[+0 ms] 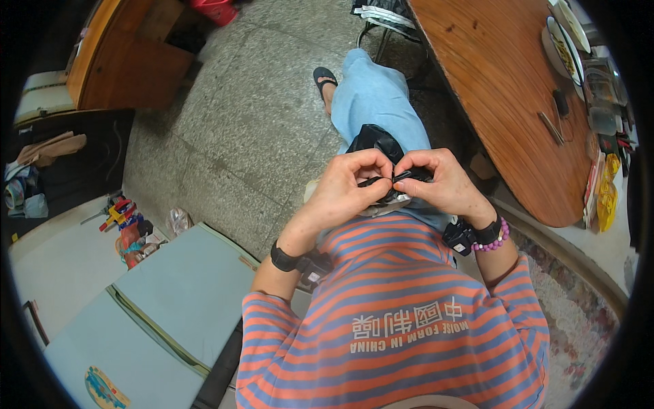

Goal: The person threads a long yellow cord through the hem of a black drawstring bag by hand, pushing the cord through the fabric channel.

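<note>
A black piece of thin, soft material (378,142) lies bunched over my lap, on top of light blue trousers. Whether it is cloth or a bag I cannot tell. My left hand (344,187) pinches its edge between thumb and forefinger. Facing it, my right hand (443,183) grips the same edge in a pinch, and the fingertips of both hands nearly meet. Some whitish material (398,200) shows just under the black folds. My fingers hide the exact spot where they grip.
To the right stands a brown wooden table (504,102) with a bowl of food (563,54), a small dark cylinder (561,102) and a slim metal tool (550,128). A pale blue refrigerator (184,293) is at lower left. Far off are a wooden cabinet (129,68) and red bucket (216,10).
</note>
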The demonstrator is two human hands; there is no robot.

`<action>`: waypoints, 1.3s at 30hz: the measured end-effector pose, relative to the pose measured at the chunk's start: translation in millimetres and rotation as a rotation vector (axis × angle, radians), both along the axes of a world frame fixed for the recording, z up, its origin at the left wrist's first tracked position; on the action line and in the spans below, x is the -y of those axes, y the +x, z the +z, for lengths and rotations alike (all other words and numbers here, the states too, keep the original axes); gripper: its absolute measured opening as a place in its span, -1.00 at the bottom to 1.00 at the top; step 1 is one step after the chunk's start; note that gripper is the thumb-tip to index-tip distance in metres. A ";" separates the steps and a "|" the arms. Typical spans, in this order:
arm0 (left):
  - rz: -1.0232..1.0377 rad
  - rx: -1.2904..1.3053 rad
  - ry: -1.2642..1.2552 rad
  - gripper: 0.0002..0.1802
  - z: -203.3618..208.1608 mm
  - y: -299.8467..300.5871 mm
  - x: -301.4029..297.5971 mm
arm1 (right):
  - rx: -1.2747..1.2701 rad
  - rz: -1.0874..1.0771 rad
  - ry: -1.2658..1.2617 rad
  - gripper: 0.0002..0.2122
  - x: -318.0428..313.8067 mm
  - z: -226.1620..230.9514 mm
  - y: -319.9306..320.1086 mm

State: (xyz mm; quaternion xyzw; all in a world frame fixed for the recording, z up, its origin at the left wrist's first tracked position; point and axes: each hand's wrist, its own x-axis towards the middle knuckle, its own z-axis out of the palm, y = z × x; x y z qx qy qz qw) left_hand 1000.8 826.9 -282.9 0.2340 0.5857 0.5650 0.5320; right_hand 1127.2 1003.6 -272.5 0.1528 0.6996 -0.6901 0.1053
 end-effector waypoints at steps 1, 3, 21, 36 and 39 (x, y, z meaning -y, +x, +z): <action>0.000 -0.001 0.000 -0.90 -2.6 0.7 0.1 | -0.005 0.017 0.022 -0.88 -0.7 0.4 -0.6; 0.001 0.008 0.056 -0.88 -10.3 1.7 1.4 | -0.018 0.022 0.028 -0.88 -1.8 -3.3 -0.8; -0.018 -0.343 -0.018 -0.94 8.2 -3.3 -9.1 | -0.066 0.073 0.340 -0.75 -6.3 6.9 6.6; -0.049 0.037 -0.069 -0.86 0.0 -2.5 4.6 | 0.019 0.107 0.168 -0.85 -8.9 14.0 -0.9; -0.025 -0.017 -0.015 -0.87 -2.9 1.6 2.3 | -0.052 0.092 0.178 -0.88 -2.2 8.9 -1.2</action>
